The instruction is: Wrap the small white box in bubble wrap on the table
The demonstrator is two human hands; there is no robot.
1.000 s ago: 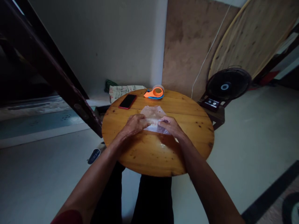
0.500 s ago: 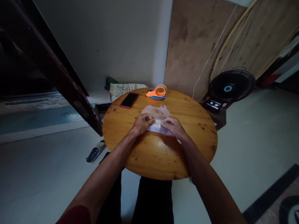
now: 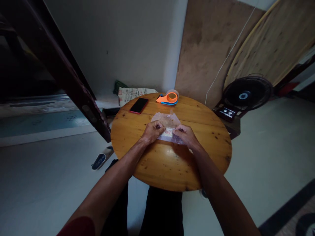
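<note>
A sheet of clear bubble wrap (image 3: 164, 119) lies spread on the round wooden table (image 3: 169, 164). On its near half rests a small white rectangular packet (image 3: 168, 132) with reddish marks; its exact kind is too small to make out. My left hand (image 3: 153, 131) pinches at the packet's left edge, thumb and index finger together. From the other side, my right hand (image 3: 185, 133) holds the right edge between thumb and bent fingers. Both hands rest over the bubble wrap, partly covering it.
An orange and blue tape dispenser (image 3: 168, 98) with a tape roll stands at the table's far edge. Left of it lies a red-edged phone (image 3: 139, 106). Beyond the table are a printed sack (image 3: 134, 92), a wall, and a black fan (image 3: 244, 95) on the right.
The camera view has shifted slightly, so everything sits a little further right. My hands keep their pinch on the packet with barely any movement.
</note>
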